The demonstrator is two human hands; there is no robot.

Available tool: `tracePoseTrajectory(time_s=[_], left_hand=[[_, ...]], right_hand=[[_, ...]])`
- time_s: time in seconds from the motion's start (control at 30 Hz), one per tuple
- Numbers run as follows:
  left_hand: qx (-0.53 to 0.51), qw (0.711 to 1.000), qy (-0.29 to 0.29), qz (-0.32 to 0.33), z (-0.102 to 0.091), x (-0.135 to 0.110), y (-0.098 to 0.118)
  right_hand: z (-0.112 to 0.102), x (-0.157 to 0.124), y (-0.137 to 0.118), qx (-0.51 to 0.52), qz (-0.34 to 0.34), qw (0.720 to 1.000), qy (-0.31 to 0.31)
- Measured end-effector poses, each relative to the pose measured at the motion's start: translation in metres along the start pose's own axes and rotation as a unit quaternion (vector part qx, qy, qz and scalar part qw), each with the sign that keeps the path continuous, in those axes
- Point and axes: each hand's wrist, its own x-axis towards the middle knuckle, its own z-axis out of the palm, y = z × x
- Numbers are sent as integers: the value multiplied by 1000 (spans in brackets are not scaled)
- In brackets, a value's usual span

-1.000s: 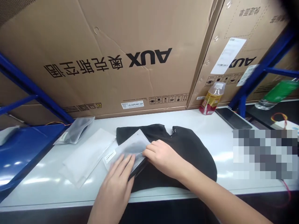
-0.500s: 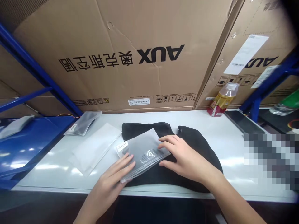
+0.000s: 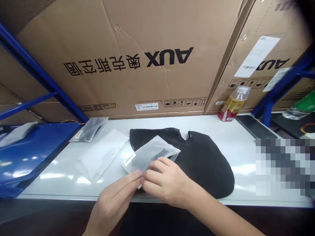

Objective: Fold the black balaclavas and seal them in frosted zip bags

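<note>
A frosted plastic bag [image 3: 151, 154] with a white label lies on a black folded garment [image 3: 201, 160] on the white table [image 3: 236, 141]. My left hand [image 3: 115, 196] pinches the bag's near edge with its fingertips. My right hand [image 3: 164, 185] grips the same edge right beside it, fingers curled over the bag. The bag's near corner is hidden under my fingers.
Two more frosted bags lie to the left: an empty one [image 3: 102, 154] and a grey-filled one [image 3: 90, 129]. Large AUX cardboard boxes [image 3: 137, 55] stand behind. A bottle [image 3: 232, 103] and a dark tablet [image 3: 256, 127] sit at the right. A blue shelf [image 3: 29, 147] lies at the left.
Both hands came together at the bag's near edge. The right hand slid from the bag's right side toward me. The bag turned slightly on the garment.
</note>
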Motion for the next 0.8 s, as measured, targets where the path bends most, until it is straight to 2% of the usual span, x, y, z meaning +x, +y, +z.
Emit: tracePoseTrajectory(time_s=[0.13, 0.23, 0.33, 0.43, 0.63, 0.8], left_hand=[[-21, 999, -42, -10, -4, -3, -5], [-38, 997, -52, -34, -11, -7, -9], [-46, 996, -56, -51, -19, -7, -8], [-10, 996, -65, -54, -20, 5, 1], [104, 991, -80, 31, -1, 35, 18], [103, 992, -57, 51, 1, 30, 12]], right_hand=[[-12, 0, 13, 4, 9, 999, -52], [-19, -7, 22, 15, 31, 996, -81], [-23, -18, 29, 9, 59, 995, -80], [-24, -23, 30, -1, 64, 996, -69], [-23, -24, 27, -34, 38, 997, -56], [-34, -50, 52, -54, 95, 991, -83]])
